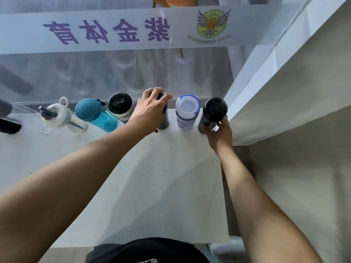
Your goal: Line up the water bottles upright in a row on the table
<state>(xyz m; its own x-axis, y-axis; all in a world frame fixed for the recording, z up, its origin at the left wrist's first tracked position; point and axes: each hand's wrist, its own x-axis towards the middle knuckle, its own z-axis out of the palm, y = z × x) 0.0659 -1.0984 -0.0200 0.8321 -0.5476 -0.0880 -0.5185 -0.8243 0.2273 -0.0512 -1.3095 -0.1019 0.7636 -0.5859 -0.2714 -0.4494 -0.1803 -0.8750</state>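
Head view: your left hand grips a dark bottle from above, and your right hand clasps the black flask; both stand upright in the row along the counter far edge.

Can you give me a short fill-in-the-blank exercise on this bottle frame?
1. The left hand grips the top of a dark bottle standing fourth from the ____ end of the row.
2. The right hand holds the ____ bottle nearest the wall.
3. Between the two held bottles stands a white bottle with a ____ rim.
4. The row counts ____ bottles.

Missing words: left; black; blue; six
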